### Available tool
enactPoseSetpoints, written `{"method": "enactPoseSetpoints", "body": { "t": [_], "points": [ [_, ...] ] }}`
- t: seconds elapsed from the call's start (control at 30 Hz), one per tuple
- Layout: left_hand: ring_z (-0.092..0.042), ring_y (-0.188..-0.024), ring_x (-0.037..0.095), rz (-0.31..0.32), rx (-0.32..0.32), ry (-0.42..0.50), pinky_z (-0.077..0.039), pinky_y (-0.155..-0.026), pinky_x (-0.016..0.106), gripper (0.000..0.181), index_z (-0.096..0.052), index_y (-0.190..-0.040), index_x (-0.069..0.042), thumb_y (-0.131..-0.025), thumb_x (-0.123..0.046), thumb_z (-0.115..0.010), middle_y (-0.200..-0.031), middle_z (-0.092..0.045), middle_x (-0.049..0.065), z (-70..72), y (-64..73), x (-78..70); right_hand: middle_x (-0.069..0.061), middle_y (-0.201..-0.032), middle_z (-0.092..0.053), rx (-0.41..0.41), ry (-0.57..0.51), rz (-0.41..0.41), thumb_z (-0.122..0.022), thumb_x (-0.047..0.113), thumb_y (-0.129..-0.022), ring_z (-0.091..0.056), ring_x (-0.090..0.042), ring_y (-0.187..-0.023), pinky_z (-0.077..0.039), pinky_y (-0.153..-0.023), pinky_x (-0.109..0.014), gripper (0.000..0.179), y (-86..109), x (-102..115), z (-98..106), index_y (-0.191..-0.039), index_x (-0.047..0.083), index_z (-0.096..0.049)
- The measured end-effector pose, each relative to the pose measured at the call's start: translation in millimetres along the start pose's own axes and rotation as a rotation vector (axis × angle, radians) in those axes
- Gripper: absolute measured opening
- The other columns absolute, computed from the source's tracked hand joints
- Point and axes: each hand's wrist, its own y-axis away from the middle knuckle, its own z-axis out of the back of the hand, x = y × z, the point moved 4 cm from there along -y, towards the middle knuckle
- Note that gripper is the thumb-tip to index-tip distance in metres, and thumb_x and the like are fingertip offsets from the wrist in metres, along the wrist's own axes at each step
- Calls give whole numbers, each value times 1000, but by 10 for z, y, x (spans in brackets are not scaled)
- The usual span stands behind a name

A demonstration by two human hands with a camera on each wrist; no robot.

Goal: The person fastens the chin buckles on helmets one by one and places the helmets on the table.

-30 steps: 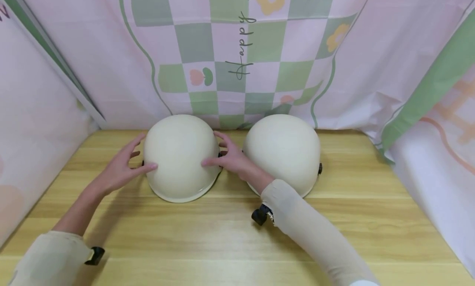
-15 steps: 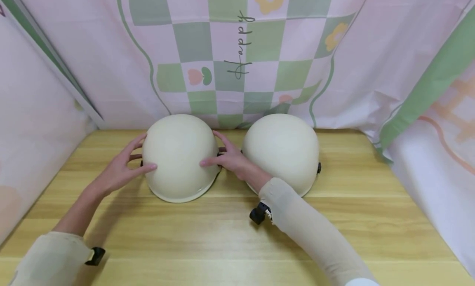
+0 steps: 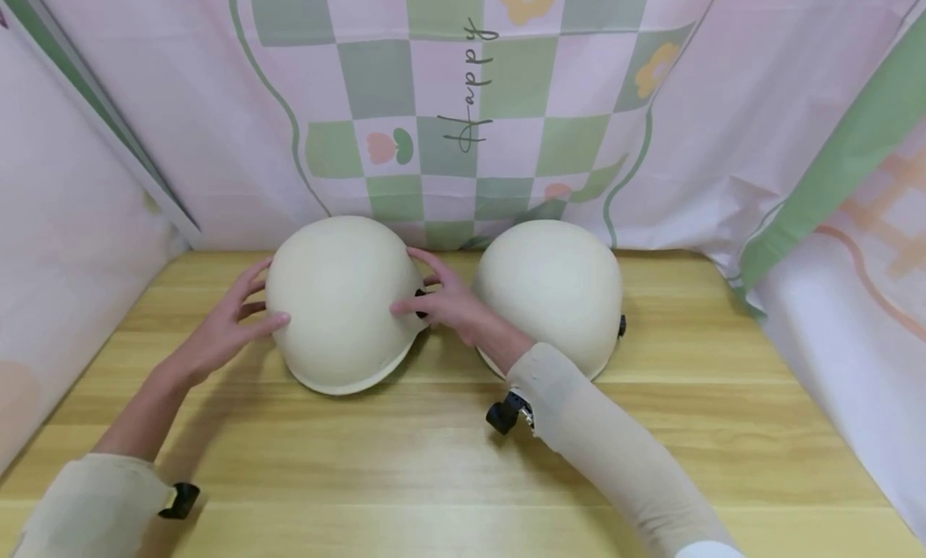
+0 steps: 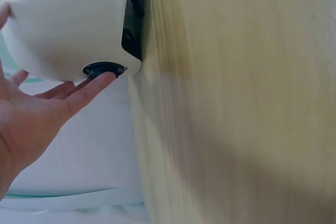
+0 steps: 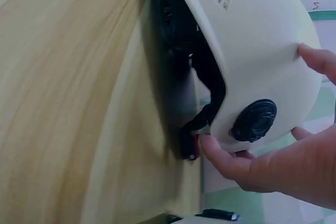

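Two cream-coloured helmets stand dome-up on the wooden table (image 3: 347, 469). The left helmet (image 3: 340, 301) sits between my two hands. My left hand (image 3: 224, 325) holds its left side, thumb on the shell; in the left wrist view, a fingertip touches a black round knob (image 4: 102, 69). Across from it, my right hand (image 3: 452, 305) grips the right side. The right wrist view shows its thumb on the shell and a finger at the rim below another black knob (image 5: 254, 120). That side tilts up from the table, exposing dark lining and a black strap (image 5: 197, 121) with a red part.
The right helmet (image 3: 550, 293) stands beside it, partly behind my right forearm. A printed curtain (image 3: 448, 84) hangs right behind both helmets, with more cloth at the left and right sides. Bare wood lies in front of them.
The left helmet has shifted slightly to the left and tilted, its right side rising. Both hands have moved along with it. The right helmet stays where it was.
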Motion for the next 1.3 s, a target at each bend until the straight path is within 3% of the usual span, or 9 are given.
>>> {"method": "enactPoseSetpoints", "body": {
  "t": [0.13,0.33,0.4,0.7,0.9,1.07,1.3],
  "points": [
    [-44,-133,49,1,11,89,-57,-85,30,81,-6,-168,-23,-106,-14,-57,-161,-19,33,11,14,12,-20,-145,-43,-36,35,38,-85,8,-85,-52,-34,-124,-55,-89,-40,85,30,110,26,-157,29,-45],
    [-58,-115,6,-33,9,170,-60,-84,30,76,-8,-168,-25,-108,-10,-53,-159,-20,38,12,26,2,-16,-143,-46,-61,62,111,-84,6,-84,-48,-34,-129,-51,-94,-45,73,104,286,81,-150,21,-55],
    [-57,-113,0,-42,9,187,-60,-83,29,74,-10,-167,-25,-108,-10,-52,-158,-20,38,14,28,-1,-15,-144,-45,-58,75,114,-84,7,-85,-47,-33,-129,-51,-94,-44,70,125,317,94,-149,21,-57],
    [-42,-127,8,-42,14,180,-59,-83,28,69,-10,-168,-28,-111,-16,-47,-160,-19,33,20,43,-32,-13,-147,-47,-71,68,139,-84,7,-86,-47,-35,-132,-48,-103,-47,61,172,408,134,-142,17,-63],
    [-45,-125,5,-68,26,160,-59,-85,27,66,-9,-168,-30,-113,-19,-43,-159,-19,31,9,55,-71,-11,-150,-48,-63,68,158,-85,5,-85,-48,-33,-136,-46,-108,-49,59,185,441,148,-140,15,-65],
    [-45,-125,4,-79,18,152,-59,-86,27,65,-10,-168,-29,-113,-18,-42,-159,-19,31,10,62,-90,-9,-147,-51,-58,61,173,-84,3,-85,-53,-29,-131,-50,-101,-45,59,196,452,139,-139,14,-65],
    [-53,-118,2,-100,-31,126,-59,-86,27,65,-19,-167,-27,-111,-13,-47,-160,-19,32,30,83,-101,-7,-145,-54,-61,62,176,-85,5,-85,-53,-28,-131,-50,-101,-45,57,185,430,144,-138,14,-66]
  ]
}}
